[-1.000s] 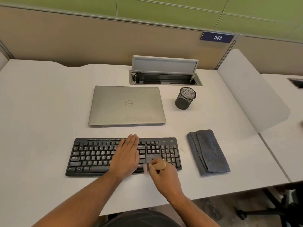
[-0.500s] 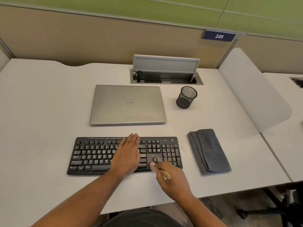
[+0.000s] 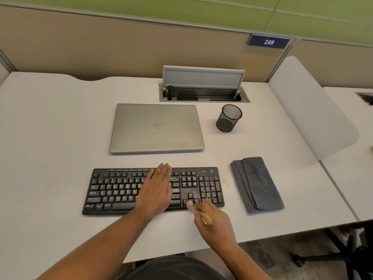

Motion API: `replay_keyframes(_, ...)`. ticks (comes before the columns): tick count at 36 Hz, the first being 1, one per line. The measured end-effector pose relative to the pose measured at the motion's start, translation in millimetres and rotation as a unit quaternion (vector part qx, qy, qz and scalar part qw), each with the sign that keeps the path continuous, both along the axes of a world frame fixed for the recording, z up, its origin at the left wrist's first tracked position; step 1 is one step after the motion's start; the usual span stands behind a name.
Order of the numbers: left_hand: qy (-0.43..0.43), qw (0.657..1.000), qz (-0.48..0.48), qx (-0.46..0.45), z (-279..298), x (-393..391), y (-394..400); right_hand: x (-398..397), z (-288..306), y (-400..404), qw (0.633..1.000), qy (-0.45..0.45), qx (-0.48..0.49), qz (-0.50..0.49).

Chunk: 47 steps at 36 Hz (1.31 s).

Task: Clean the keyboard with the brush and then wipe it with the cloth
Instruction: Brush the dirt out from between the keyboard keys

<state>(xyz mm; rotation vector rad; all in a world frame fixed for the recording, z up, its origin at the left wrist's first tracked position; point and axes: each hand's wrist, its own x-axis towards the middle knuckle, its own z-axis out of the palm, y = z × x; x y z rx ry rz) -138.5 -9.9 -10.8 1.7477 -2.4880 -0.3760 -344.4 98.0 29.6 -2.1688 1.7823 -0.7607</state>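
Black keyboard (image 3: 129, 190) lengthwise on worktop (image 3: 50, 138), pinned under flat, relaxed left hand (image 3: 154, 190). Brush (image 3: 198, 212) pinched in right hand (image 3: 215, 223), bristles at arrow keys. Grey cloth (image 3: 257, 184) just rightward, nearer right hand.

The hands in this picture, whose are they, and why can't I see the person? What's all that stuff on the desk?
The camera sits on the person's head and looks down, so you see only their arms and hands. They are cleaning a black keyboard on a white desk. The left hand lies flat on the keys to hold the keyboard steady. The right hand holds a small brush with a wooden handle, its pale bristles touching the keys near the arrow buttons. Beside the keyboard lies a folded grey cloth for wiping. Further back are a closed silver laptop and a black mesh pen cup.
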Motion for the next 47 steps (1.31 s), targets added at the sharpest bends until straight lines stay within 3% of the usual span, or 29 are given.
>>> replay_keyframes(4,-0.006,1.000,-0.003,0.001,0,0,0,-25,3,2,0.991,-0.025,0.046,-0.125)
replay_keyframes(9,-0.010,1.000,-0.003,0.000,1,1,-1,-20,22,-13,0.976,-0.115,0.101,-0.152)
replay_keyframes(19,-0.018,1.000,-0.004,0.001,2,2,-1,-27,35,-20,0.951,-0.022,0.284,-0.115)
replay_keyframes(25,-0.026,1.000,-0.004,0.012,3,2,-2,-43,54,-43,0.941,-0.162,0.232,-0.184)
replay_keyframes(30,-0.023,1.000,-0.018,0.004,7,-10,-6,-51,69,-82,0.891,-0.333,0.208,-0.230)
replay_keyframes(43,-0.023,0.998,-0.059,-0.003,9,-27,-4,-6,67,-130,0.937,-0.166,0.244,-0.187)
replay_keyframes(47,-0.024,0.998,-0.058,-0.011,7,-26,-2,-2,65,-121,0.933,-0.090,0.317,-0.148)
